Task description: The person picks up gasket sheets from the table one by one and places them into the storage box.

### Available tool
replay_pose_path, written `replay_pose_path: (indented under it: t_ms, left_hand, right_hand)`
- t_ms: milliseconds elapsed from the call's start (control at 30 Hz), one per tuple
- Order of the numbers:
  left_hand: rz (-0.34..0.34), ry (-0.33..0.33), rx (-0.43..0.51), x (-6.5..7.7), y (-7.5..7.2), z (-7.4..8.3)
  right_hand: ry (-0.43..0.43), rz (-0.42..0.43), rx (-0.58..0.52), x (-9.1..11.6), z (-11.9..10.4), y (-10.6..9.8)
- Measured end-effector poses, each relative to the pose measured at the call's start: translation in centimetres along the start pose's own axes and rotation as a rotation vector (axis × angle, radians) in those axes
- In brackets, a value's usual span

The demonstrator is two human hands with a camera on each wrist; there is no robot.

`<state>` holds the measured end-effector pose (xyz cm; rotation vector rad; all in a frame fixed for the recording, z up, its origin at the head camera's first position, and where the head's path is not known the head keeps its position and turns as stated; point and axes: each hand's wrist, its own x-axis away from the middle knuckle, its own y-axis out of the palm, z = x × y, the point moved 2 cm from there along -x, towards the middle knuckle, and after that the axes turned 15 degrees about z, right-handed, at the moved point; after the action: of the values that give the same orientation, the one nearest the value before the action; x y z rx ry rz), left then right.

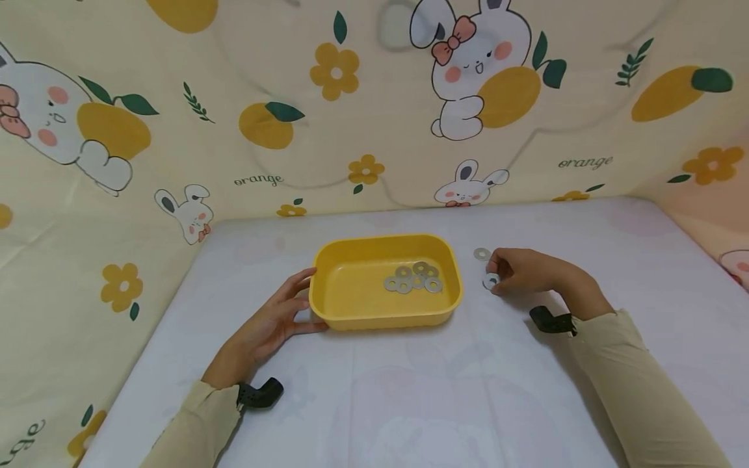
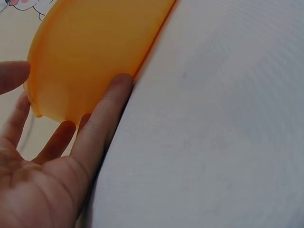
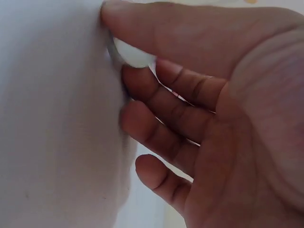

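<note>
In the head view, a yellow plastic tray (image 1: 351, 320) sits on the white-covered table, with several flat metal washers (image 1: 433, 285) lying toward its right side. My left hand (image 1: 272, 325) holds the tray's left end, thumb along the near wall and fingers at the end wall. Right of the tray, my right hand (image 1: 529, 270) pinches a washer (image 1: 491, 281) between thumb and fingers, close to the tabletop. Its edge shows in the right wrist view between the thumb (image 3: 156, 28) and fingertips. Another washer (image 1: 482, 254) lies on the table just beyond that hand.
The table (image 1: 374, 403) has a white cloth. Behind it and at the sides hangs a cream cloth (image 1: 328, 143) printed with rabbits, oranges and flowers. A black wrist strap piece (image 1: 260, 394) sticks out from the left wrist, and another (image 1: 552, 320) from the right.
</note>
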<state>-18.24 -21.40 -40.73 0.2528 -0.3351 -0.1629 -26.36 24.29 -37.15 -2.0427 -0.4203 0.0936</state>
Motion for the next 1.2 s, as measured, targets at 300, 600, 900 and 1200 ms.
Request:
replay_pose_path:
  t_ms: [300, 600, 900, 1200]
  left_hand:
    - [-0.021, 0.020, -0.017, 0.23, 0.01, 0.10]
    - [-0.013, 0.026, -0.026, 0.12, -0.05, 0.02]
    - [-0.001, 0.010, -0.002, 0.36, 0.06, 0.01]
    - [-0.004, 0.005, 0.016, 0.21, 0.03, 0.00]
  right_hand:
    - [-0.039, 0.000, 0.016, -0.08, 0.01, -0.01]
    - [-0.031, -0.004, 0.033, 0.10, -0.17, -0.01]
    - [-0.021, 0.029, 0.053, -0.04, -0.26, -0.09]
    - [-0.022, 0.070, 0.076, -0.06, -0.39, -0.33]
